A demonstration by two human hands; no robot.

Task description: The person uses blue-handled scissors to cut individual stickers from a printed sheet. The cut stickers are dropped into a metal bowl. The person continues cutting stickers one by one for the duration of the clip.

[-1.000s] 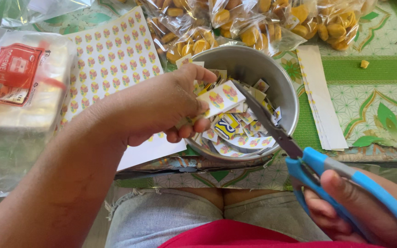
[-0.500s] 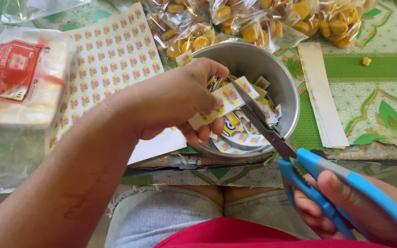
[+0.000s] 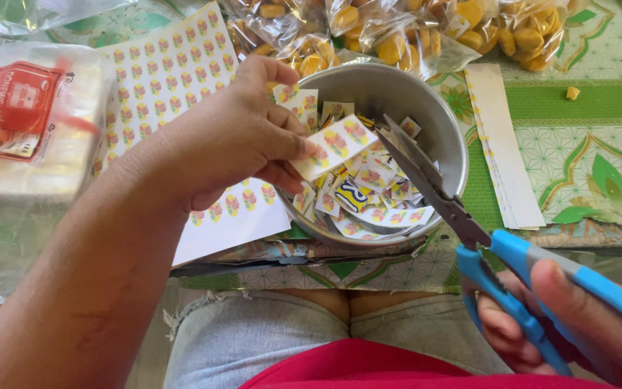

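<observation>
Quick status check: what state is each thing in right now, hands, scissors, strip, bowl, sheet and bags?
Left hand: pinching the sticker strip.
Right hand: gripping the scissors.
Scissors: blades nearly closed beside the strip.
Sticker strip: held over the bowl.
Metal bowl: holding cut stickers.
Sticker sheet: flat, partly cut.
Snack bags: sealed, piled.

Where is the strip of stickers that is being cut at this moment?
In the head view, the sticker strip is near the centre, pinched in the left hand just above the metal bowl, left of the scissors.
</observation>
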